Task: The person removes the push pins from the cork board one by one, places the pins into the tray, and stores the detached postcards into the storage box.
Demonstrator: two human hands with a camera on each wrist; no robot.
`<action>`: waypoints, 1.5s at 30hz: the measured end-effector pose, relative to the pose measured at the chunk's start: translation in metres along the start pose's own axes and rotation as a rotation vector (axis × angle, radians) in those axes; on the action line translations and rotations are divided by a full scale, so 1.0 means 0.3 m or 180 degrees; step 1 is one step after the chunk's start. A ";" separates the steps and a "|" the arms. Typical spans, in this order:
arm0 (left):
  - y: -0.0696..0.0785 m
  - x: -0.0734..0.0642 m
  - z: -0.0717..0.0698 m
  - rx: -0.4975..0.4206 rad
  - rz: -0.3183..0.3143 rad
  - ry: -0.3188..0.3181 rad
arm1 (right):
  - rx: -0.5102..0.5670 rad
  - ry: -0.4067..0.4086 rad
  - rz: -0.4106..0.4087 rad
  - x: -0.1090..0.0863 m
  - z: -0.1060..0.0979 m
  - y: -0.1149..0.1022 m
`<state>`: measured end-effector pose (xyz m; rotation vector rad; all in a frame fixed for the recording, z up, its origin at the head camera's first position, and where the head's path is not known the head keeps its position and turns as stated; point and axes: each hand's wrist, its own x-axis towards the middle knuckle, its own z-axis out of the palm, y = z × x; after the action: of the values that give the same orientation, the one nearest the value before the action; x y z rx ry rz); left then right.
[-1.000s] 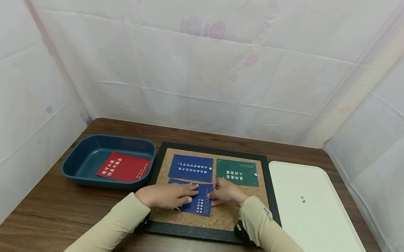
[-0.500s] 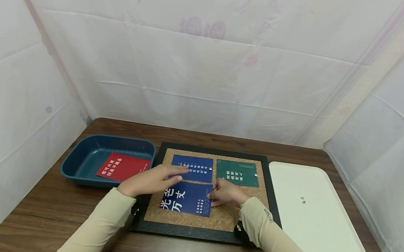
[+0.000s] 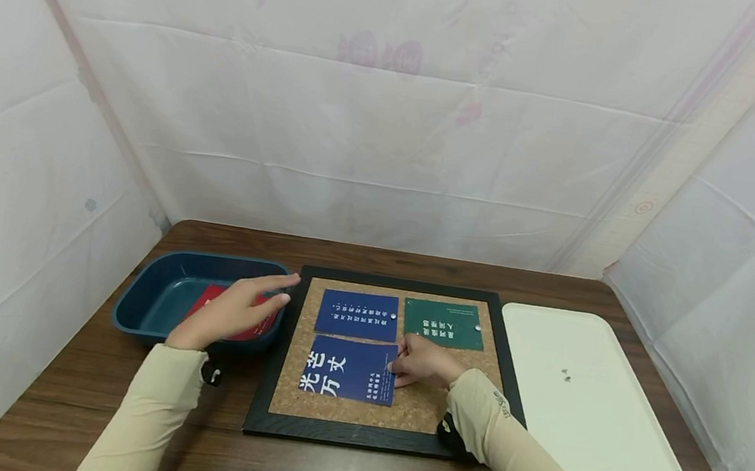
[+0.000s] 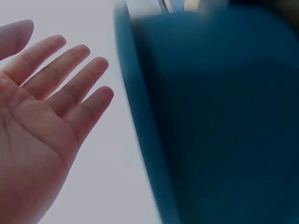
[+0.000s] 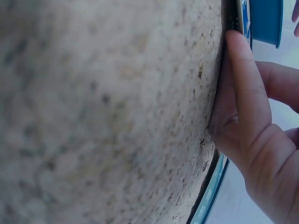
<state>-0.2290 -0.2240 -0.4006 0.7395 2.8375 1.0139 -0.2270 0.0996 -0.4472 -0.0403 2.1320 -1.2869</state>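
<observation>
My left hand (image 3: 231, 311) is above the dark teal tub (image 3: 170, 264), fingers straight and spread; in the left wrist view its palm (image 4: 35, 130) faces the camera beside the tub's wall. Under it in the tub lies a red card (image 3: 257, 330), partly covered by the hand. My right hand (image 3: 425, 361) pinches the right edge of a blue card (image 3: 356, 371) with white lettering, lying on the framed cork board (image 3: 414, 416). Its thumb (image 5: 250, 88) reaches the card's edge in the right wrist view; whether a pin sits under the fingertips is hidden.
Above that card, a second blue card (image 3: 357, 315) and a green card (image 3: 444, 323) lie on the board, each with a small round pin at its right edge. A cream tray (image 3: 595, 396) with a few tiny pieces (image 3: 566, 376) stands at the right.
My left hand has lifted off the lower blue card and moved left over the tub, uncovering the card's large lettering. The right hand has stayed at the card's right edge.
</observation>
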 end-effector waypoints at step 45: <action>-0.369 -0.221 -0.203 0.0381 -0.0757 0.1089 | 0.0005 -0.0064 -0.0087 -0.002 -0.005 0.004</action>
<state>-0.2288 -0.3641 -0.4278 0.2390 3.1965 1.0260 -0.2270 0.1017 -0.4474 -0.0818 2.1201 -1.2987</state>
